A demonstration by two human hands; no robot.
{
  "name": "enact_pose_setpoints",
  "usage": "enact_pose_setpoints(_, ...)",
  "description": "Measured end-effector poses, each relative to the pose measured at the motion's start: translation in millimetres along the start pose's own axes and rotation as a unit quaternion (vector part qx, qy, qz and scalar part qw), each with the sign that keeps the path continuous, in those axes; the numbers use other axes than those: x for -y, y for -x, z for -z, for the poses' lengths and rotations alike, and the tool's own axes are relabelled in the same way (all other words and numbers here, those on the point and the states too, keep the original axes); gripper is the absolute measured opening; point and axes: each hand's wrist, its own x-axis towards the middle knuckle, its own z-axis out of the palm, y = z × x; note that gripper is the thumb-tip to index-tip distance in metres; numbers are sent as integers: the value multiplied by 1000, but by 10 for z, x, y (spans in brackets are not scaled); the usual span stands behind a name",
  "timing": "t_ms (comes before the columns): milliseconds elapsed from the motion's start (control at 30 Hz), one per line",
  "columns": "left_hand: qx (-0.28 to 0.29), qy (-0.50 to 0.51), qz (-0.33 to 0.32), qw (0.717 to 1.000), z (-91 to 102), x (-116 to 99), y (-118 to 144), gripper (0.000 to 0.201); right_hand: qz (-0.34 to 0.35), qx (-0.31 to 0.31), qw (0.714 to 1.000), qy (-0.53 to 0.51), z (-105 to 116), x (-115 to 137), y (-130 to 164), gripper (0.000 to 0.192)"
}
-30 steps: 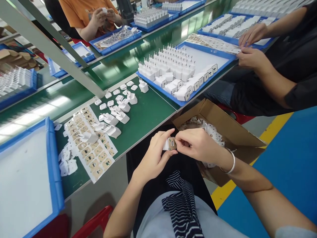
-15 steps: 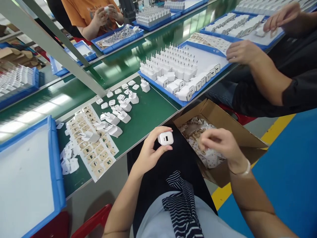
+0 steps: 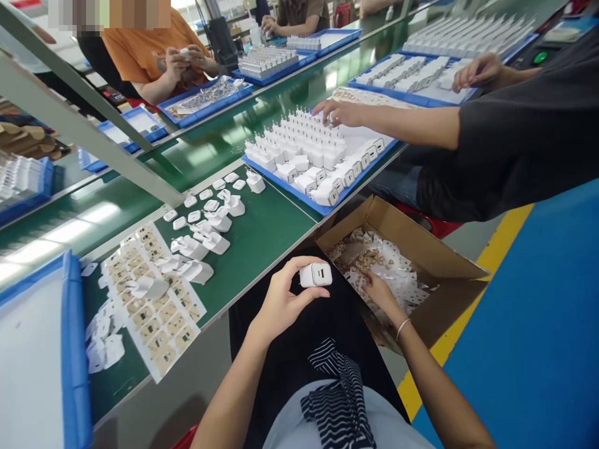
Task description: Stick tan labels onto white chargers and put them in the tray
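My left hand (image 3: pixel 285 293) grips a white USB charger (image 3: pixel 316 274) between thumb and fingers above my lap, its face with the ports turned to the right. My right hand (image 3: pixel 381 296) is down in the cardboard box (image 3: pixel 449 299), its fingers stretched toward white sheet scraps (image 3: pixel 393 268) and tan bits. Whether its fingertips touch them I cannot tell. On the green bench at left lies a sheet of tan stickers (image 3: pixel 161 330), with a white charger (image 3: pixel 148 287) resting on it. Several chargers (image 3: pixel 218 242) and small white covers (image 3: pixel 179 222) lie beyond the sheet.
A blue tray (image 3: pixel 322 209) of upright chargers stands ahead, with a co-worker's hand (image 3: pixel 339 113) over it. Another blue-edged tray (image 3: pixel 77 349) is at the left. A slanted metal post (image 3: pixel 107 134) rises from the bench. Across the line, a person in orange (image 3: pixel 154 56) handles a white piece.
My right hand has gone down into the box, fingers now extended. My left hand still holds the charger, turned slightly. The co-worker's arm has reached left over the tray. The view has shifted.
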Motion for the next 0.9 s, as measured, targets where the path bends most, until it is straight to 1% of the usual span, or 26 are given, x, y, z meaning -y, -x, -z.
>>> enact_pose_setpoints(67, 16, 38, 10, 999, -46, 20, -66, 43, 57, -19, 996, -62, 147, 354, -38, 39)
enact_pose_setpoints(100, 24, 74, 7, 997, -68, 26, -100, 44, 118, -24, 984, -130, 227, 555, -25, 45)
enact_pose_setpoints(133, 35, 116, -1, 993, -89, 27, -132, 46, 178, -42, 966, -181, 307, 758, 7, 45)
enact_pose_setpoints(167, 46, 158, -14, 986, -107, 26, -160, 47, 225, -57, 950, -208, 383, 950, 51, 43)
enact_pose_setpoints(233, 63, 219, -46, 973, -135, 15, -196, 47, 288, -72, 928, -226, 509, 1268, 152, 41)
enact_pose_setpoints(300, 64, 241, -67, 966, -156, 3, -202, 46, 327, -78, 917, -214, 588, 1474, 233, 43)
enact_pose_setpoints(400, 50, 244, -65, 966, -174, -6, -170, 47, 364, -87, 910, -177, 634, 1626, 294, 48)
enact_pose_setpoints(533, 46, 250, -50, 966, -171, 4, -117, 53, 391, -115, 903, -138, 644, 1730, 336, 53)
enact_pose_setpoints(667, 51, 238, -13, 970, -159, 12, -98, 63, 394, -138, 902, -110, 656, 1803, 374, 55)
enact_pose_setpoints(767, 54, 243, -1, 969, -178, 6, -89, 68, 391, -144, 903, -107, 659, 1827, 390, 56)
enact_pose_setpoints(900, 38, 266, 8, 963, -223, -14, -66, 67, 391, -152, 901, -108, 649, 1841, 410, 59)
